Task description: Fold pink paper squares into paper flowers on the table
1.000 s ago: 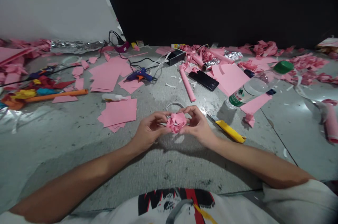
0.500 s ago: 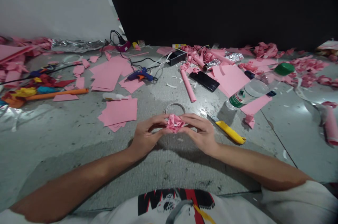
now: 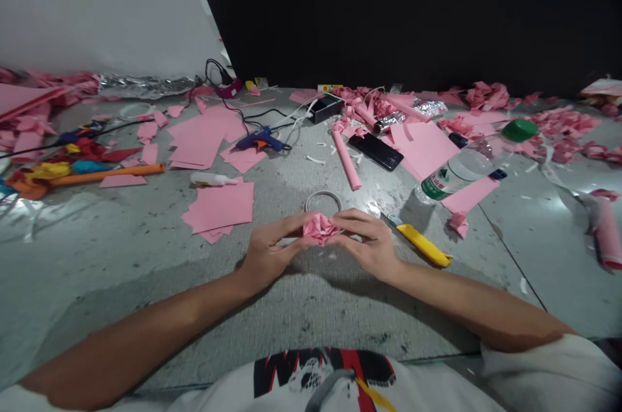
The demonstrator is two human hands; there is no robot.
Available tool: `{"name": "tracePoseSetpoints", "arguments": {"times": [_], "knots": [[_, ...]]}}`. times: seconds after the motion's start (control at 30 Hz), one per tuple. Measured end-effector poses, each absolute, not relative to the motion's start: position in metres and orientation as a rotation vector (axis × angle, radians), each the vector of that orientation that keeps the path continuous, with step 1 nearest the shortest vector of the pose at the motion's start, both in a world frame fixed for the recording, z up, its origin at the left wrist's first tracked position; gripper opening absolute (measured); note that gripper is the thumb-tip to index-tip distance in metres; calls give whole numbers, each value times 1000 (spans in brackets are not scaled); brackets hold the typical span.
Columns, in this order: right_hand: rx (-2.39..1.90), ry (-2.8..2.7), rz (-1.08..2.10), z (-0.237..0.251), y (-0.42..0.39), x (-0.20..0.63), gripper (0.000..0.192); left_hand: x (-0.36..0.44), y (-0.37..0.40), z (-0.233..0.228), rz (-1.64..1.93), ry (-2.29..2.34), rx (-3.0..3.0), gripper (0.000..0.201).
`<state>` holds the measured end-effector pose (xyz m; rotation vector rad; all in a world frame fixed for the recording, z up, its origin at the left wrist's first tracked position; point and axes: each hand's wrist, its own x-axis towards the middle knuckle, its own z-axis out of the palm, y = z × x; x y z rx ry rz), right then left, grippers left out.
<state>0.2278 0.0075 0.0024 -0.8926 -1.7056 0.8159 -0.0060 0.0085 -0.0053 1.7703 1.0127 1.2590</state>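
Fingers of our left hand (image 3: 266, 250) and right hand (image 3: 370, 238) pinch the pink paper flower (image 3: 318, 228) between them, near us, low over the table (image 3: 311, 308); squeezing harder, we judge, could crush its folds. Tape ring (image 3: 323, 200) lies just beyond.

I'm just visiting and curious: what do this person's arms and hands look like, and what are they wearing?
Both forearms are bare, with no gloves, rings or watch visible on the left hand or right hand. A short white sleeve shows at the right upper arm. The white T-shirt has a black, red and yellow print.
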Motion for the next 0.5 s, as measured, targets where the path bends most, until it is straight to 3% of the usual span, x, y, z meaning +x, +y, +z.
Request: {"name": "tracePoseSetpoints", "arguments": {"times": [0.17, 0.4, 0.5], "knots": [[-894, -1687, 886, 1, 9, 227, 22, -13, 4, -12, 1218, 994, 1898, 37], [-991, -1473, 1174, 4, 16, 225, 40, 2, 40, 25, 1174, 1023, 1782, 42], [-996, -1430, 1107, 9, 19, 231, 45, -60, 3, -18, 1337, 1092, 1837, 38]]}}
